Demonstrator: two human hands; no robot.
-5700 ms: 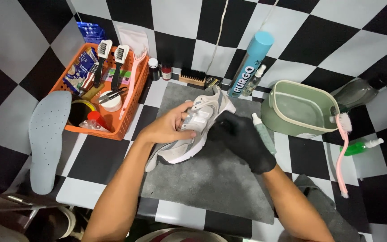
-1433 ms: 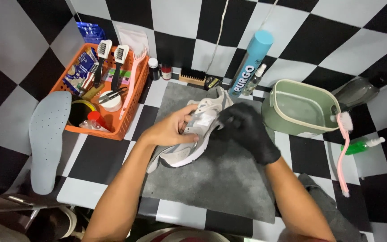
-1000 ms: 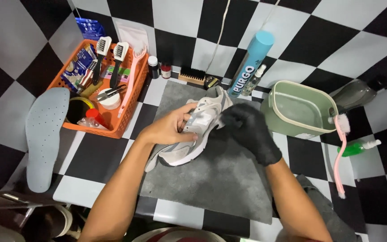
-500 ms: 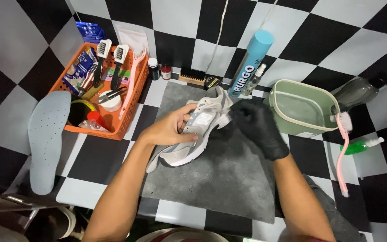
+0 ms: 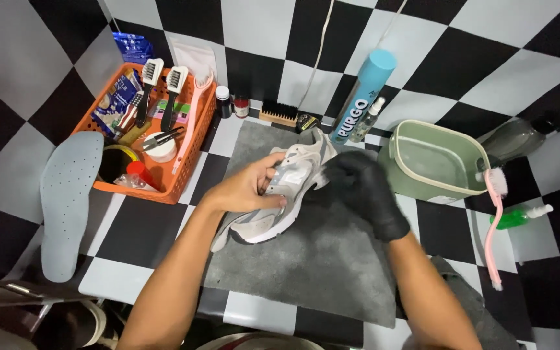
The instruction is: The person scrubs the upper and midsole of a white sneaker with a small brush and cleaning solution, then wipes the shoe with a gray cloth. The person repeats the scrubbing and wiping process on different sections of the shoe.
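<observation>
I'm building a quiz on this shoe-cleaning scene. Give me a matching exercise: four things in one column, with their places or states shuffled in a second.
Things:
1. sneaker
2. pink brush
3. insole
4. orange basket

Places or states:
A. lying flat on the floor left of the basket
B. leaning on the green tub
C. held over the grey mat by the left hand and gloved right hand
D. holding brushes and jars

Pairs: 1-C, 2-B, 3-A, 4-D

Free room only on the near part of the grey mat, below the sneaker. Blocked on the left by the orange basket and the grey insole. Crowded behind by the blue can and small brush, closed on the right by the green basin and pink brush.
</observation>
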